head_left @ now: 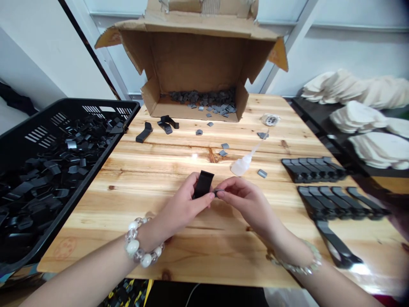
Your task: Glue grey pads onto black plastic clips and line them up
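My left hand [188, 197] is closed round a black curved clip [203, 183], a bent strip-like part held upright above the table. Between thumb and fingertips, my right hand [240, 194] pinches a small thin grey piece [218, 190], its edge touching or almost touching the clip's lower right side. Whether the two are joined I cannot tell. Just beyond the right hand lies a white squeeze bottle [242, 164] with a long thin nozzle. A small grey curved piece [262, 173] rests beside it, and two more grey pieces [223, 152] lie farther off.
A black crate [128, 128] full of black clips stands at the left. At the back, an open cardboard box [194, 111] holds many grey pieces. Black parts lie in two rows [313, 169] on the right, with one loose part [338, 245]. White stacked pads [380, 149] sit beyond.
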Tool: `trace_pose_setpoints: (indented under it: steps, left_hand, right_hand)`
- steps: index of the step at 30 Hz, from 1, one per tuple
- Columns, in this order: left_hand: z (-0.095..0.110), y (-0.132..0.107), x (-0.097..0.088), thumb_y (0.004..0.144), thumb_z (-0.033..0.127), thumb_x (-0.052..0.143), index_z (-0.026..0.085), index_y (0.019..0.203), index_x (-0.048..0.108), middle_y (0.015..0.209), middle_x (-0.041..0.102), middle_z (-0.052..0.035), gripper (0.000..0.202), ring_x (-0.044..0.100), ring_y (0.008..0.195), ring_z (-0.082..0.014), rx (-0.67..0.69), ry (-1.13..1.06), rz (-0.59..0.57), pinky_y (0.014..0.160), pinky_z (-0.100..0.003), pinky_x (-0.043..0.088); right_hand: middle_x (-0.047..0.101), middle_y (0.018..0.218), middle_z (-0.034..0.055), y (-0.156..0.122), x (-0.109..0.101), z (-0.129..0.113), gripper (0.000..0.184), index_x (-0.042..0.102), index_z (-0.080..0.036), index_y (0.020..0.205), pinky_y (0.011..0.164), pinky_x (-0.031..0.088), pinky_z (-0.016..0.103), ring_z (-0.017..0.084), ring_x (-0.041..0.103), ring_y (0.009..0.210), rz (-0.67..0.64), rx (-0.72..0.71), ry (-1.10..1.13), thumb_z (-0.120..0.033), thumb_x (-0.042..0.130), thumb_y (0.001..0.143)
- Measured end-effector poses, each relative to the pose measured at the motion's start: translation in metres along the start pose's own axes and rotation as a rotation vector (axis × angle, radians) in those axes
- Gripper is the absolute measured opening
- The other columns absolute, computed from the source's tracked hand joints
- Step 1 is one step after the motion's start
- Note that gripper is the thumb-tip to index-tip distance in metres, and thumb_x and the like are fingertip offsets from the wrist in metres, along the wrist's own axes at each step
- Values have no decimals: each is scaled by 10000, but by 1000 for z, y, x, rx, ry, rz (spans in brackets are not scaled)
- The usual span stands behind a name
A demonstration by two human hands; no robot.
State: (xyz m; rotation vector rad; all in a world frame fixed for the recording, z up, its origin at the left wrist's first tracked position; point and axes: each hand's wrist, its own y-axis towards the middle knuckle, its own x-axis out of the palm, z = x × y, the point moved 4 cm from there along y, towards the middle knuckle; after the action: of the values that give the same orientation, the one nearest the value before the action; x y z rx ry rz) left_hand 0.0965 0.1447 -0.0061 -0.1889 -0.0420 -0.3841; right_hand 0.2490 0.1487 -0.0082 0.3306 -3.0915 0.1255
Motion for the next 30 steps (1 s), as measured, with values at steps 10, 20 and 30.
trace_pose_setpoints:
  steps: [10,20,30]
  left_hand:
    - [3,1,-2,884,260,549,181,929,480,732,554,35,114,535,692,-101,57,-47,22,707,-240,414]
    - [4,-2,-4,855,246,601,200,977,485,823,547,26,175,529,711,-104,41,-6,83,683,-236,415]
    - [3,-3,-4,840,234,623,201,972,480,796,514,46,197,525,683,-82,40,-12,82,667,-216,418]
  right_hand:
    - [676,836,32,-7,0,-7,50,689,-208,840,625,463,266,144,607,774,61,-250,-232,-237,676,802]
    - [679,850,17,-10,5,-17,117,635,-208,816,688,470,276,136,602,775,38,-312,-401,-124,554,815]
    - [655,844,24,-8,0,-5,184,587,-204,987,697,470,258,130,626,787,10,-86,-121,-278,634,825]
